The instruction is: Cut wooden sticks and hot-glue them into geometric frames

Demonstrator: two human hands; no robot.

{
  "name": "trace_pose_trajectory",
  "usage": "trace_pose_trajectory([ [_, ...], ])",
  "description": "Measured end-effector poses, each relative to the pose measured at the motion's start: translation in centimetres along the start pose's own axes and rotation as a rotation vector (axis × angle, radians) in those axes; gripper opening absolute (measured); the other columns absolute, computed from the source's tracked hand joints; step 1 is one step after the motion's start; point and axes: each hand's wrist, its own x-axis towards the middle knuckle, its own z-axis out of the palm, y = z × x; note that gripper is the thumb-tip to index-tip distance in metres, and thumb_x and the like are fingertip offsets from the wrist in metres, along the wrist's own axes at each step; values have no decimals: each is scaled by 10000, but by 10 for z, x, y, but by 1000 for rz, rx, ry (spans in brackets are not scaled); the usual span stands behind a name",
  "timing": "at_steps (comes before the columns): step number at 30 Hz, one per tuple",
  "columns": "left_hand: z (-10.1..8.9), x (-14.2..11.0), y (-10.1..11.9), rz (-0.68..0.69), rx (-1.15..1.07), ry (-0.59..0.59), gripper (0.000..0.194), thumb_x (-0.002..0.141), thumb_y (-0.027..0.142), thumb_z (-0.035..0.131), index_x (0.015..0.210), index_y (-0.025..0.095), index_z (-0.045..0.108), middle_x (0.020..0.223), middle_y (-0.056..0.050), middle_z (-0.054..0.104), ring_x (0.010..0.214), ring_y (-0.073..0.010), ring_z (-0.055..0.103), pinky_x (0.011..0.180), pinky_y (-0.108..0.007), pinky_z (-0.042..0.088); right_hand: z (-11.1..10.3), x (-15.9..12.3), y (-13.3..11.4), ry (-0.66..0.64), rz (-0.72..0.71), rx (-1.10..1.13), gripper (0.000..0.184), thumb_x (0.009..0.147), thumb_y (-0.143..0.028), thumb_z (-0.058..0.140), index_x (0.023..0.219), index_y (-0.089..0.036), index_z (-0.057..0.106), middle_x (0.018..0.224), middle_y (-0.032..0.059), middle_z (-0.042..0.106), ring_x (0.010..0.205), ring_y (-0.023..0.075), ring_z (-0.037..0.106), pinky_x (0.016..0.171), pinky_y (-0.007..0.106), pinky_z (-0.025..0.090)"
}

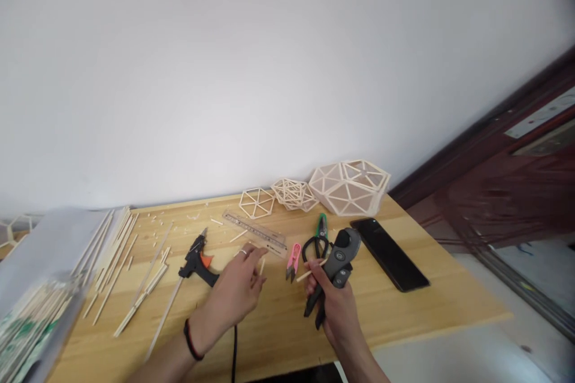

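My left hand (238, 284), with a ring and a dark wristband, is closed over the table in a pinch. A short wooden stick (262, 266) shows between its fingertips. Grey-and-black hand cutters (340, 256) are gripped in my right hand (335, 302), head pointing up and away. Another short stick (304, 276) pokes out leftward from the same hand, by the thumb. Between the hands lie pink thread snips (293, 260). Black-handled scissors with a green part (321, 227) lie just behind the cutters. A clear ruler (256, 232) is beyond my left hand.
A glue gun (197, 263) lies left of my left hand, its cord running toward the front. Several thin sticks (114, 251) spread over the left side. Stick frames (291, 192) and a larger covered dome (350, 188) stand against the wall. A phone (390, 254) lies right.
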Motion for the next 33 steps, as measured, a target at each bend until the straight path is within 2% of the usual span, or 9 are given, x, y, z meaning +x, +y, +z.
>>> trace_pose_trajectory([
  [3,-15,-5,-3,63,46,34,425,886,170,579,1308,225,584,1250,-108,603,897,-178,636,885,-371,556,-6,-8,1,-2,20,-36,478,662,-581,869,770,-190,615,531,-50,561,466,115,520,451,225,434],
  [6,-58,-27,-18,65,108,205,274,967,260,504,1199,219,645,1172,-95,648,937,-182,646,885,-352,545,-12,-14,5,-15,41,-75,480,654,-591,869,754,-178,646,526,-30,583,471,131,546,458,237,457],
  [10,-125,-77,-66,-193,344,535,360,942,497,524,1030,196,700,1012,-74,681,728,-170,614,670,-308,524,-19,-16,11,-78,85,-116,500,604,-585,897,794,-179,676,568,-12,626,504,159,578,490,271,508],
  [13,-145,-116,-102,-360,499,586,503,842,631,585,1016,175,708,853,-62,655,709,-207,637,632,-322,515,-16,-14,14,-166,95,-175,451,654,-560,878,828,-193,682,636,4,663,556,178,606,537,292,535],
  [17,-135,-142,-119,-400,455,556,480,863,629,561,998,186,685,969,-88,710,799,-232,683,742,-354,547,2,-15,13,-299,39,-243,422,709,-557,841,868,-198,685,669,15,663,561,186,598,542,306,518],
  [21,-122,-141,-115,-412,402,536,410,924,570,516,931,194,679,924,-79,699,868,-246,674,814,-370,535,25,-20,7,-414,28,-272,417,724,-560,832,858,-197,674,677,12,647,545,171,581,516,290,487],
  [26,-115,-138,-112,-332,394,542,345,948,493,518,889,189,669,1012,-92,659,948,-238,636,889,-376,524,40,-25,5,-435,-36,-409,443,761,-617,778,824,-186,700,644,21,641,576,183,594,554,301,512],
  [30,-108,-139,-91,-278,329,618,296,970,445,493,957,199,657,1039,-83,672,973,-230,644,896,-365,521,51,-31,4,-399,-81,-460,435,767,-609,774,831,-185,701,595,8,622,552,182,585,544,299,506],
  [33,-94,-134,-60,-305,161,584,273,966,455,529,1000,212,647,908,-34,706,779,-177,661,714,-275,524,69,-36,-4,-431,-64,-435,434,758,-595,786,842,-182,683,610,12,639,561,186,598,551,304,520],
])
